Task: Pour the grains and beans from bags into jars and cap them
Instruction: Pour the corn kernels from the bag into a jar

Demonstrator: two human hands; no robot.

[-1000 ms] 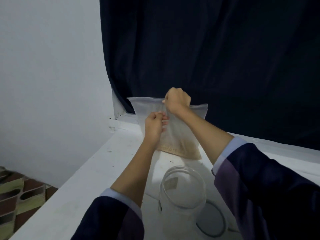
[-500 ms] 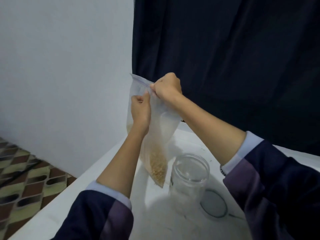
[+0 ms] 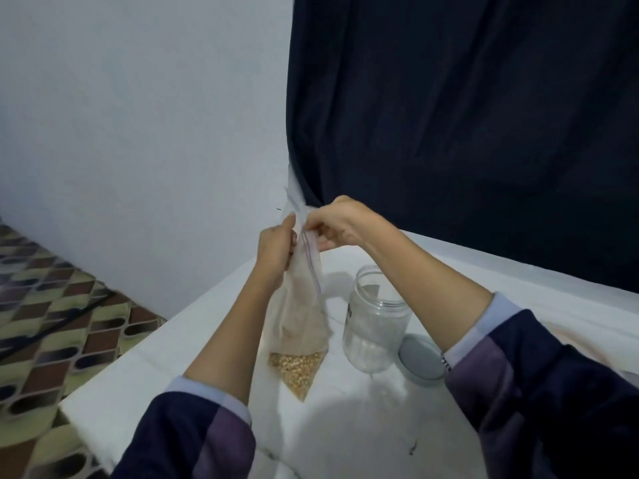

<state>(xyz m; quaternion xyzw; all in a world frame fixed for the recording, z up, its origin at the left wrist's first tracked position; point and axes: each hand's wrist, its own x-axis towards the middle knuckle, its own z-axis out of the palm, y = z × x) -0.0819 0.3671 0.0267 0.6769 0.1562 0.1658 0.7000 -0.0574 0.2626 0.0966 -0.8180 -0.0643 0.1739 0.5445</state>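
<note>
My left hand (image 3: 276, 248) and right hand (image 3: 340, 223) each pinch one lip of the limp, clear plastic zip bag (image 3: 304, 316), hanging above the white table (image 3: 363, 426) beside the open clear jar (image 3: 375, 323); light, slippery film, so I judge gripping near the seal safest.

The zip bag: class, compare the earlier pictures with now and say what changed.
The zip bag turned from broadside to hanging corner-down, and its grains slid into that low corner. Both hands, left and right, still pinch its top. The jar stays open and empty, lid beside it.
</note>
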